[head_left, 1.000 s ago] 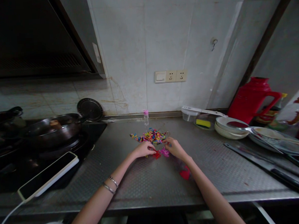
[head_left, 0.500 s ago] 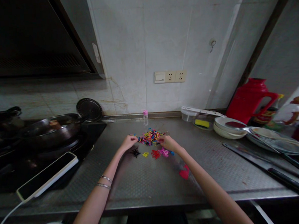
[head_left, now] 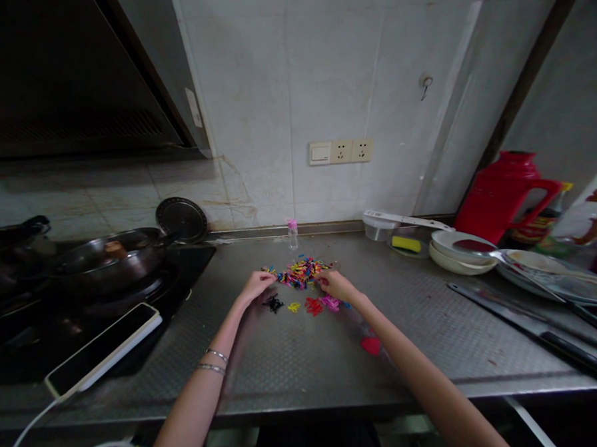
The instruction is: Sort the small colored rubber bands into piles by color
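Note:
A mixed heap of small colourful bands (head_left: pixel 304 272) lies on the metal counter (head_left: pixel 286 364). My left hand (head_left: pixel 259 283) touches the heap's left edge, its fingers pinched together. At the right edge my right hand (head_left: pixel 333 282) is closed too, fingertips among the bands. What either hand holds is too small to make out. In front of the heap lie separate small piles: black (head_left: pixel 273 304), yellow (head_left: pixel 293 308), red (head_left: pixel 313 307) and pink (head_left: pixel 330 303). Some blue pieces sit beside the pink, partly behind my right wrist.
Behind the heap stands a small clear bottle with a pink cap (head_left: pixel 292 234). A phone (head_left: pixel 105 350) and pans (head_left: pixel 113 260) are on the left. Bowls (head_left: pixel 460 258), a yellow sponge (head_left: pixel 406 245), a red thermos (head_left: pixel 502 196) and a long black-handled utensil (head_left: pixel 576 356) are on the right.
The whole view has shifted slightly. Both hands remain at the heap's edges, with hardly any movement, and the sorted piles look the same.

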{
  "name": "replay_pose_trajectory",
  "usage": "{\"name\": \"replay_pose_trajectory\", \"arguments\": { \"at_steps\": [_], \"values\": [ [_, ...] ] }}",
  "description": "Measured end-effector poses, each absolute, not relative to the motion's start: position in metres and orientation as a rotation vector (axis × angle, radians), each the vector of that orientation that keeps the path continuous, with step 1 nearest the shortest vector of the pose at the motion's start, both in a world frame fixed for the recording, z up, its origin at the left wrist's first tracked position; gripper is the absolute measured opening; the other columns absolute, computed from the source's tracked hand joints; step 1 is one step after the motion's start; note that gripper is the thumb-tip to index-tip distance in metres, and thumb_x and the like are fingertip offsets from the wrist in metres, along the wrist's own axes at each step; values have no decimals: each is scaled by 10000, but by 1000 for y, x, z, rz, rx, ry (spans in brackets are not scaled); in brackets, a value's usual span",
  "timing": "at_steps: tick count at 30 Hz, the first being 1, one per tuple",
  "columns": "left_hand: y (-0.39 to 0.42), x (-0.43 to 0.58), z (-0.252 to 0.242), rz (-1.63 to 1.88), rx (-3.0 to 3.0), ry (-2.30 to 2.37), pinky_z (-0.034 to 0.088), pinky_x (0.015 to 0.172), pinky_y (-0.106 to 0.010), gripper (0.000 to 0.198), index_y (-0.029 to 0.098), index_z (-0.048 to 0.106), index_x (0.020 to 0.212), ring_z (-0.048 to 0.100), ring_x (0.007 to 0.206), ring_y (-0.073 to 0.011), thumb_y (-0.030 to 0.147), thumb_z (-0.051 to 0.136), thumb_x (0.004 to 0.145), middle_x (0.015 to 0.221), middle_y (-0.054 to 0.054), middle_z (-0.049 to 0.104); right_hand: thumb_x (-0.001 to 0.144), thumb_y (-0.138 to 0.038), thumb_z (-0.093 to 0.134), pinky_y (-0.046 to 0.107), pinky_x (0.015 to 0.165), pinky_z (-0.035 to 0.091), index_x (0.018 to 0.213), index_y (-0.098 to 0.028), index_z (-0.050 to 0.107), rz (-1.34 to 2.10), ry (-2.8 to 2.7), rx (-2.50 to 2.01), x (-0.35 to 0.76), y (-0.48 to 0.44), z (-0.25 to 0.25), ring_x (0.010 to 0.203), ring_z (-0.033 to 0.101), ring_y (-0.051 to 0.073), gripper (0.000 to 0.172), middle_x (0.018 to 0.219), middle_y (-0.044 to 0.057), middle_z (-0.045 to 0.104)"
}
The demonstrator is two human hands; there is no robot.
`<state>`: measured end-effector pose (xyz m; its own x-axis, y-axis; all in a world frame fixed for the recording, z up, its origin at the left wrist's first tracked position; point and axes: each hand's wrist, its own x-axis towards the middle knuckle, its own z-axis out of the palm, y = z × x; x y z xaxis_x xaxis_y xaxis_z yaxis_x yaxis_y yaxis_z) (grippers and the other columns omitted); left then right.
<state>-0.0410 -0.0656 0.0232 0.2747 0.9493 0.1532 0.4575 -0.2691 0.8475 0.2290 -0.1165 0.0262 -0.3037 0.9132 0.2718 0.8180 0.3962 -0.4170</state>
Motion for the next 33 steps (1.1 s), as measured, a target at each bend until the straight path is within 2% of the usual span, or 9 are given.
{"name": "replay_pose_trajectory", "arguments": {
  "at_steps": [5, 10, 14, 23, 30, 33],
  "values": [
    [-76, -40, 35, 939, 1758, 1355, 364, 492, -205, 269, 101, 688, 783, 536, 563, -133, 316, 576, 667, 561, -31, 628, 696, -96, 450, 175, 644, 378, 947, -194, 634, 300, -2135, -1463, 221, -123, 31, 735, 557, 125, 327, 828, 40, 645],
    [-84, -39, 43, 948, 1720, 1390, 336, 460, -199, 268, 103, 688, 810, 501, 508, -117, 301, 560, 685, 469, -5, 578, 701, -97, 439, 185, 640, 387, 956, -201, 637, 337, -2166, -1382, 206, -126, 40, 700, 557, 122, 340, 804, 26, 648],
    [-83, -39, 42, 956, 1710, 1392, 336, 459, -198, 264, 101, 684, 823, 503, 514, -118, 291, 557, 689, 500, -12, 598, 712, -100, 421, 183, 634, 388, 936, -182, 639, 331, -2165, -1357, 191, -129, 45, 679, 560, 120, 323, 774, 29, 653],
    [-75, -41, 31, 977, 1736, 1366, 379, 502, -206, 241, 101, 681, 794, 553, 595, -138, 278, 561, 681, 629, -36, 655, 684, -85, 440, 191, 683, 408, 984, -204, 623, 359, -2305, -1138, 129, -146, 53, 748, 574, 129, 371, 869, 23, 650],
    [-64, -45, 17, 1010, 1821, 1282, 440, 648, -250, 252, 101, 671, 774, 596, 728, -175, 297, 556, 667, 745, -63, 674, 659, -80, 478, 213, 756, 411, 998, -216, 616, 427, -2364, -995, 118, -152, 52, 851, 560, 141, 391, 959, 20, 634],
    [-59, -44, 12, 1017, 1836, 1265, 443, 695, -267, 245, 102, 668, 774, 599, 758, -178, 288, 549, 668, 790, -74, 675, 668, -88, 473, 211, 739, 414, 1006, -204, 612, 423, -2310, -1050, 134, -150, 51, 816, 564, 135, 384, 949, 29, 637]
  ]
}}
